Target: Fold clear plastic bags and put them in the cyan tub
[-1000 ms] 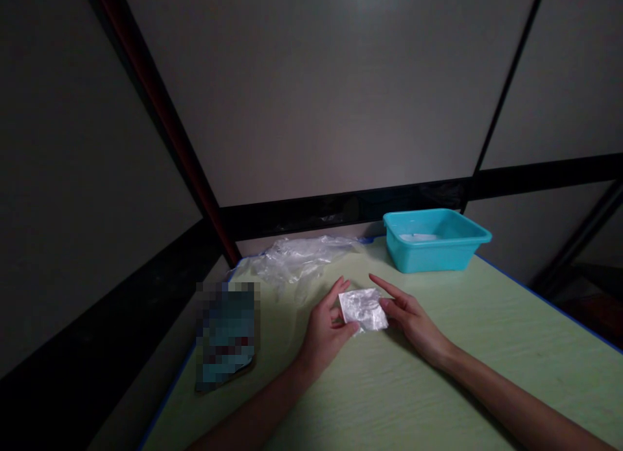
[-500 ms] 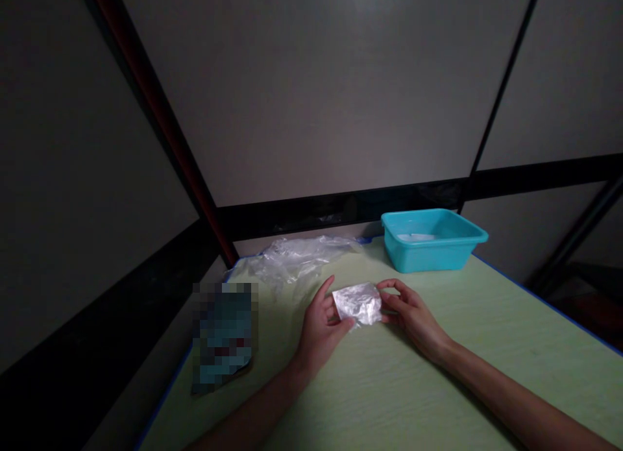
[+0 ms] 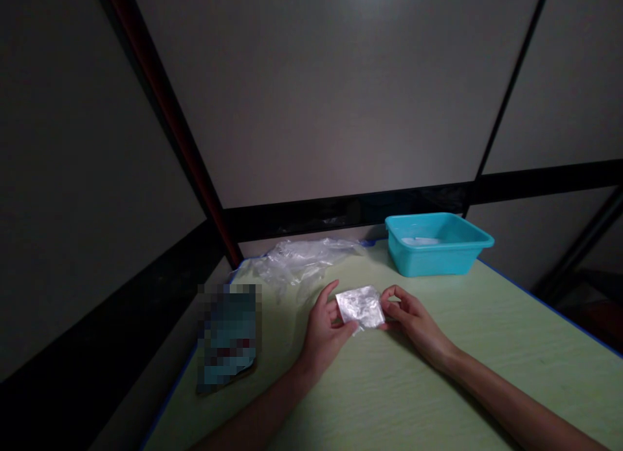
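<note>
Between my hands is a small, flat, rectangular packet (image 3: 361, 306), silvery, shiny and crinkled like plastic film. My left hand (image 3: 324, 331) grips its left side, the thumb across the lower front edge and some fingers behind, while the index finger points up. At the right edge, my right hand (image 3: 406, 315) has its thumb and index finger curled together at the upper corner, with other fingers below and partly hidden. Both hands are just above the pale green table (image 3: 389, 399).
A turquoise plastic basin (image 3: 435, 259) with something whitish inside stands at the back right. Crumpled clear plastic sheeting (image 3: 302, 259) lies along the back edge. On the left is a pixelated flat item (image 3: 228, 341). Panelled walls (image 3: 350, 113) rise behind the table.
The whole view has shifted slightly. My right thumb and index finger have bent closer together at the packet's edge, and its film looks flatter. The left hand keeps its hold.
</note>
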